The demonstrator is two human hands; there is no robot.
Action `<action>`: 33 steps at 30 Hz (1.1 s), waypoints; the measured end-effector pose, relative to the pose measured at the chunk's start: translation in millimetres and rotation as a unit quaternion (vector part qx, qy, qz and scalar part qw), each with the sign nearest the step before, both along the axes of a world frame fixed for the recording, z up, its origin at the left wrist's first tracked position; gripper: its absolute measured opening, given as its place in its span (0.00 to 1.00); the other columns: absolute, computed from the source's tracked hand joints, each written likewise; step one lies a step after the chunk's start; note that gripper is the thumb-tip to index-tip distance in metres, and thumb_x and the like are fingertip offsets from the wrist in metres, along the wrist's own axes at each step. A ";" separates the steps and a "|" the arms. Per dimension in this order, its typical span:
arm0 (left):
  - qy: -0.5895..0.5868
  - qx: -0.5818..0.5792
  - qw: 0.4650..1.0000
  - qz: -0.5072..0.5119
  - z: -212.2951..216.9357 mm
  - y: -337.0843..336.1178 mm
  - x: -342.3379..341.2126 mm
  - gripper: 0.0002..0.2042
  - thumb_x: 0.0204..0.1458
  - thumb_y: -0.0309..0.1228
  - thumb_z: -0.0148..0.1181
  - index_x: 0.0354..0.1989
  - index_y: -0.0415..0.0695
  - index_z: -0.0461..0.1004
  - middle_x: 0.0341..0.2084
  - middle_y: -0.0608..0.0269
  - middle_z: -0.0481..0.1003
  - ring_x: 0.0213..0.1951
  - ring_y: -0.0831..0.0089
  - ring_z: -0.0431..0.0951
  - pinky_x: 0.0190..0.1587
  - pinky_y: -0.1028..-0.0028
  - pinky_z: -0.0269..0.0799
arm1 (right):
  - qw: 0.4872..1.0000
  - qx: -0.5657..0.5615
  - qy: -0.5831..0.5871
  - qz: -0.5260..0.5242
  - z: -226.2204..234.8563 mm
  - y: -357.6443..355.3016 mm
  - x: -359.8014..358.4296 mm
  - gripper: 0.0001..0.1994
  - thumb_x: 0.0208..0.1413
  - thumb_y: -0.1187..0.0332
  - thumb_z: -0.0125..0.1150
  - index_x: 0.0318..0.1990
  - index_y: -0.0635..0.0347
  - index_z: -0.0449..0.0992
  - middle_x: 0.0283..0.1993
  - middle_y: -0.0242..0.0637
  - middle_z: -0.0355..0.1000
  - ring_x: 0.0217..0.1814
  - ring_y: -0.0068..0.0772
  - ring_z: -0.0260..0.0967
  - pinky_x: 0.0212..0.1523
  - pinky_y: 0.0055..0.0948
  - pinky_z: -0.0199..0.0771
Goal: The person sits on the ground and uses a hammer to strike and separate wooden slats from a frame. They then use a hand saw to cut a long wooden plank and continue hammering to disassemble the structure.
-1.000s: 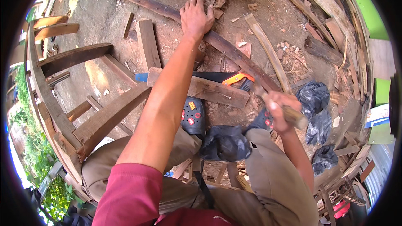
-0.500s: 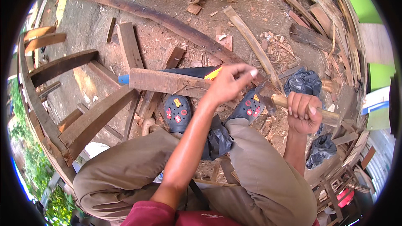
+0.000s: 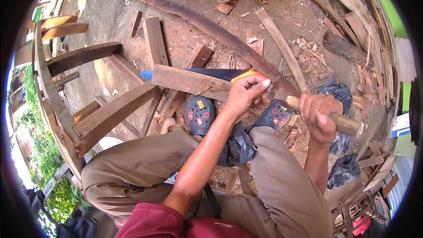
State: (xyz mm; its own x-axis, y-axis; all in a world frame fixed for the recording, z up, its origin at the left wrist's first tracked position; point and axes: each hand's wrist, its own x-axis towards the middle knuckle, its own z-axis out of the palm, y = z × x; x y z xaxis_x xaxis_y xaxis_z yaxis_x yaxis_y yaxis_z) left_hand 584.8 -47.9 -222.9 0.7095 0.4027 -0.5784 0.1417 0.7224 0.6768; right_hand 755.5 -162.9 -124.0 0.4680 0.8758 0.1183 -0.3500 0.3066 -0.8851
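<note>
In my right hand [image 3: 320,114] is the thick round wooden handle [image 3: 346,124] of a tool. Its dark metal head [image 3: 272,89] sits crosswise at the far end, blurred, so I cannot tell its exact kind. My left hand [image 3: 246,94] is beside that head, thumb against curled fingers; what they hold, if anything, is hidden. Just beyond it lies a handsaw [image 3: 216,74] with a dark blade, blue tip cover and orange-yellow grip, partly behind a squared timber [image 3: 189,82]. That timber runs left from my left hand, over other wood pieces.
My clogs [image 3: 200,113] stand below the timber, with black plastic [image 3: 238,145] between my legs. A long curved beam [image 3: 194,17] crosses the ground beyond. Curved wooden ribs [image 3: 116,114] rise at left. A narrow plank [image 3: 282,48], wood chips and black bags [image 3: 345,170] lie at right.
My left hand's fingers have drawn in from a stretched pose and come close to the tool's head. The whole view has shifted, so scene and hands appear slightly further right.
</note>
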 end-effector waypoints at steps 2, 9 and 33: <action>-0.016 -0.004 0.998 0.062 -3.1 2.4 -3.1 0.13 0.61 0.39 0.62 0.37 0.40 0.79 0.22 0.64 0.77 0.22 0.81 0.72 0.24 0.80 0.64 | 0.999 -0.039 -0.013 0.013 0.9 6.8 -4.0 0.19 0.53 0.69 0.59 0.15 0.58 0.57 0.14 0.30 0.58 0.16 0.26 0.54 0.22 0.31 0.56; 0.222 0.431 0.864 0.136 -16.9 140.8 9.9 0.22 0.67 0.47 0.46 0.36 0.39 0.74 0.33 0.55 0.77 0.35 0.68 0.77 0.36 0.66 0.71 | 0.937 -0.293 -0.190 0.027 -11.5 75.4 -27.9 0.16 0.59 0.62 0.68 0.25 0.63 0.74 0.18 0.27 0.65 0.21 0.16 0.62 0.22 0.25 0.62; 0.366 0.725 0.576 -0.098 -87.0 241.2 37.0 0.22 0.63 0.44 0.46 0.59 0.46 0.74 0.68 0.50 0.61 0.73 0.53 0.51 0.72 0.35 0.29 | 0.934 -0.106 -0.337 0.050 -71.6 171.2 -54.2 0.13 0.54 0.63 0.70 0.26 0.63 0.75 0.20 0.40 0.71 0.20 0.28 0.70 0.24 0.31 0.68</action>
